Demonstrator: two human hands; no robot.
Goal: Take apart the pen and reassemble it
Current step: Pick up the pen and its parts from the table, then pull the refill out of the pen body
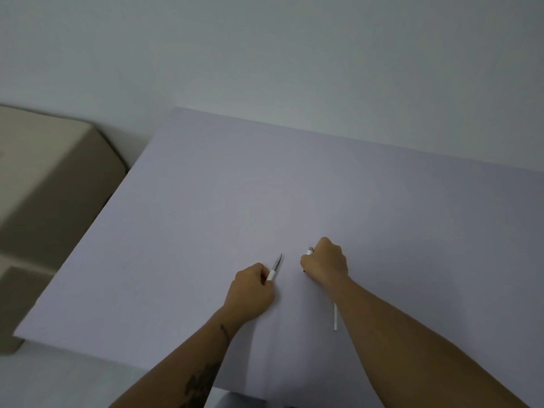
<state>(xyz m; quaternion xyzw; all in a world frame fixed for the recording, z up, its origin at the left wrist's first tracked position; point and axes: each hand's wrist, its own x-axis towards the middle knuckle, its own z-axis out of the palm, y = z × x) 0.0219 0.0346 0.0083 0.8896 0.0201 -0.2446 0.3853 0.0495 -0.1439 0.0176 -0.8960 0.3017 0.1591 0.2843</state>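
Already apart: left hand (250,293) fist-clamped on tip section (275,267), right hand (323,262) curled round barrel (309,251), both low over table (206,201). Refill (335,318) lies by right forearm. Reassembly not yet done.

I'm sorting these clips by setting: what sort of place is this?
Probably a plain room at home or an office: a bare pale table against a blank wall, with a beige upholstered seat beside it.
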